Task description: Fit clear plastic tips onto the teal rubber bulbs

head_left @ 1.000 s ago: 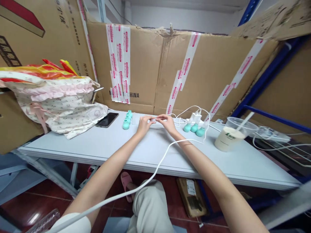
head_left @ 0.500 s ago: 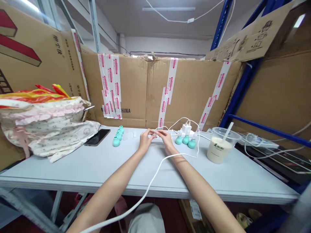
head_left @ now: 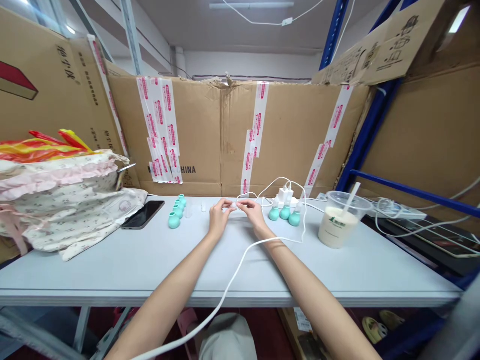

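Note:
Near the back of the table, my left hand and my right hand meet with fingertips pinched on a small clear piece. It is too small and too covered by fingers for me to tell its kind. To the left stands a row of several open-necked teal bulbs. Beside them are small clear pieces, one a clear cylinder and one a smaller clear part. Right of my right hand, three teal bulbs with clear tops stand grouped together.
A plastic cup of pale drink with a straw stands at the right. A white cable loops across the table in front of my right forearm. A phone and a floral cloth bag lie left. Cardboard walls the back.
The view has tilted upward and shifted slightly right, showing more ceiling and less floor. Both hands stay together around the small clear piece, with only slight finger movement.

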